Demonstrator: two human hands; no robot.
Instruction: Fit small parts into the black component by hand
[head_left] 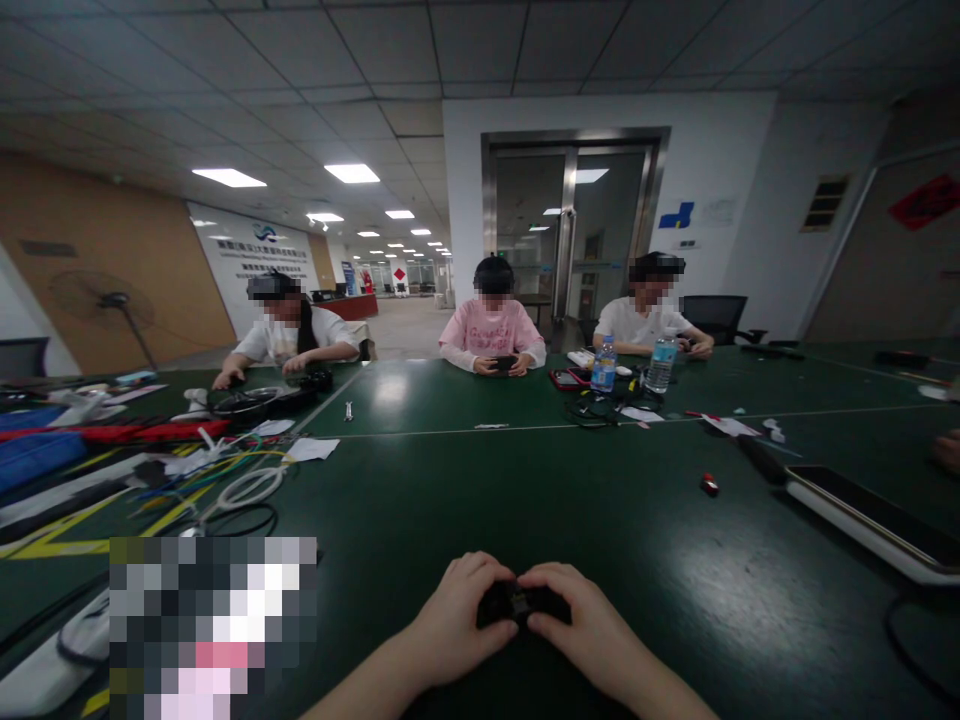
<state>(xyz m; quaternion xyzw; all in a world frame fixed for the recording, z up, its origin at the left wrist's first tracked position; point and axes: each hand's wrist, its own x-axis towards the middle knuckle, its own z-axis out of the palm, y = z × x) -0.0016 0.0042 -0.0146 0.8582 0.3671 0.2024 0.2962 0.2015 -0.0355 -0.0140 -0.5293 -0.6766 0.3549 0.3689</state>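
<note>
Both of my hands are together low in the middle of the head view, just above the green table. My left hand (459,612) grips the left end of a small black device (519,600). Its other end is in my right hand (582,622). The fingers curl over the far side and both thumbs press the near side. A little lighter detail shows at the device's centre, but its exact kind cannot be made out. Much of it is hidden by my fingers.
Cables (251,488), paper (313,449) and a white power strip (56,655) lie left. A phone-like slab (877,515) and a small red item (709,485) lie right. Two bottles (603,368) stand farther back. Three people in headsets sit across the table (420,490).
</note>
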